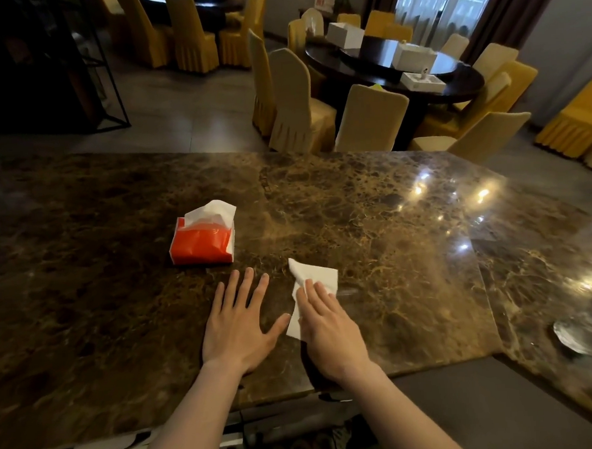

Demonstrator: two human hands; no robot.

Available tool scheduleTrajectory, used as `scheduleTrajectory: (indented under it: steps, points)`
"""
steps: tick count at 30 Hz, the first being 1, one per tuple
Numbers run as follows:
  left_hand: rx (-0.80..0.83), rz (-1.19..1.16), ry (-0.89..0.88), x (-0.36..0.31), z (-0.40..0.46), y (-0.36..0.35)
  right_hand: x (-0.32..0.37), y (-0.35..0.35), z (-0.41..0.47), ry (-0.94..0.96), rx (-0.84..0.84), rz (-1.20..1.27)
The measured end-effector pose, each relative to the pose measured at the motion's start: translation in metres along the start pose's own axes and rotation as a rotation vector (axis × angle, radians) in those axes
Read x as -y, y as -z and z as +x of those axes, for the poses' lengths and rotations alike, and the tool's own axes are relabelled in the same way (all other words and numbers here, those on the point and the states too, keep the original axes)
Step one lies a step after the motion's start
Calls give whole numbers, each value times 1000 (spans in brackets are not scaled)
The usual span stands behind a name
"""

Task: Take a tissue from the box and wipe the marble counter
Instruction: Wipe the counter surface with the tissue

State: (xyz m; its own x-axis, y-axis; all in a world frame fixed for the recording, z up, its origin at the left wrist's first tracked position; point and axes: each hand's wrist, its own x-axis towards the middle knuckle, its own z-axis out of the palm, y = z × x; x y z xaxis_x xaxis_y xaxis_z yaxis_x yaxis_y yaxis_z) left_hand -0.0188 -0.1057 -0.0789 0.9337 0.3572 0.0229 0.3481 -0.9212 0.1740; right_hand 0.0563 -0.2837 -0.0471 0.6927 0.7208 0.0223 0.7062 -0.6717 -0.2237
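Observation:
A red tissue pack lies on the brown marble counter, with a white tissue sticking up out of its top. A loose white tissue lies flat on the counter to the right of the pack. My right hand presses flat on the near part of that tissue, fingers together. My left hand rests palm down on the bare marble beside it, fingers spread, holding nothing. The left thumb nearly touches the tissue's near corner.
The counter's near edge runs just below my wrists, and a second marble slab joins on the right with a glass dish on it. Beyond the far edge stand covered chairs and a dark round table with white boxes.

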Motion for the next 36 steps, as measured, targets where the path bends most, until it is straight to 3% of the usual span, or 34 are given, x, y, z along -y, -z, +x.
scheduleTrajectory:
  steps: [3,8,16,21,25,28,30,32,34,36]
  points:
    - [1,1,0,1,0,0,-19,6,3,27,5,-21]
    - [-5,-12,5,1,-1,0,-30,7,7,-225,-45,24]
    - [0,15,-6,1,0,0,11,-2,8,58,-96,37]
    - [-17,-23,-7,3,0,-1,-20,24,6,-99,-240,54]
    - [-18,-44,-8,3,-1,0,-53,48,21,-526,-412,616]
    - [-11,-42,-3,2,-1,0,-73,62,36,-815,-390,1095]
    - [-12,-47,-1,2,-1,2,-80,60,39,-904,-374,1013]
    - [-4,-44,-3,2,-1,2,-81,55,37,-907,-400,712]
    - [-7,-47,-5,1,-1,2,-76,47,32,-778,-425,501]
    - [-12,-53,-5,1,-1,2,-70,39,26,-639,-409,438]
